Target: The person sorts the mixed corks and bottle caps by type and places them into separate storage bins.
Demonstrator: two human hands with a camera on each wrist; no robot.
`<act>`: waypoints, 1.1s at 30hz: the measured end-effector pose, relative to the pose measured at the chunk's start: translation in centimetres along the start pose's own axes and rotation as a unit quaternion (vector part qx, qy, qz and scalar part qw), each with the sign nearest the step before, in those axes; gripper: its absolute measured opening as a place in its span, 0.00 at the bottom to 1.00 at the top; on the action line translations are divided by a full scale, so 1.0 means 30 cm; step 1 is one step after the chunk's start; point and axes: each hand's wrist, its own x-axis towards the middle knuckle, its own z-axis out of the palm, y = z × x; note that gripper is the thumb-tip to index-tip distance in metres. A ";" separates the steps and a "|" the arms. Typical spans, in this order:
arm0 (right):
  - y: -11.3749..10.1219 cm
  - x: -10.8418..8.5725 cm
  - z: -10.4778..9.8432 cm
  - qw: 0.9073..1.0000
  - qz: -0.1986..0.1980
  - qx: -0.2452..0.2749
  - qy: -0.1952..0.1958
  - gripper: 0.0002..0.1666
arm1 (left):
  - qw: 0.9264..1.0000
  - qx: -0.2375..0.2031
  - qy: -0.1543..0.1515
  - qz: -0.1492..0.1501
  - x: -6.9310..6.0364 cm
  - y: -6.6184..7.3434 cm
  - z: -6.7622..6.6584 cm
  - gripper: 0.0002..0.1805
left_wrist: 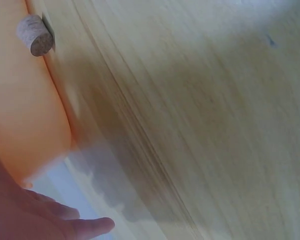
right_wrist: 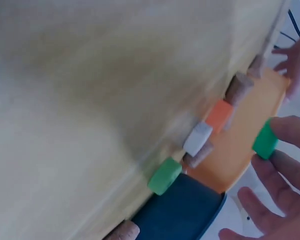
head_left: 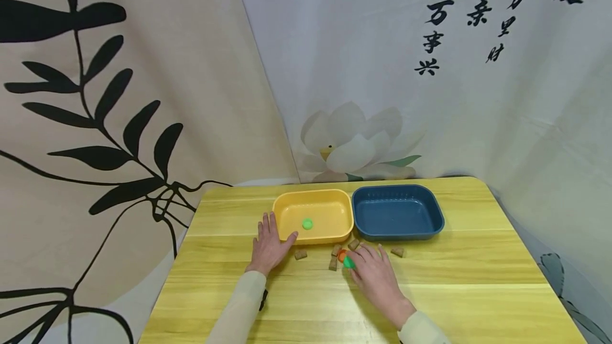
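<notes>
Just right of the lower centre of the head view, the right hand pinches a green piece in its fingertips, the other fingers loosely bent; the right wrist view shows it at the right edge of the frame. The left hand is spread, grasping nothing, at the front left corner of the yellow tray, its thumb overlapping the rim; the left wrist view shows its fingers extended at lower left. Inside the yellow tray, near the centre of the head view, lies a green disc. The blue tray sits just beside it, to the right. Below the trays in the frame, an orange ring lies on the wooden table by the pinched piece, near several corks; one cork lies by the left hand and another to the right of the right hand. At lower centre of the right wrist view, a white piece and a second green block also lie on the table. A cloth with black leaves fills the upper left of the head view; a pale cloth with black characters hangs at upper right.
</notes>
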 end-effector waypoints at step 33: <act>0.007 0.355 0.094 0.999 0.001 -0.026 0.020 0.19 | 1.000 -0.017 -0.003 0.000 0.004 -0.001 -0.004 0.61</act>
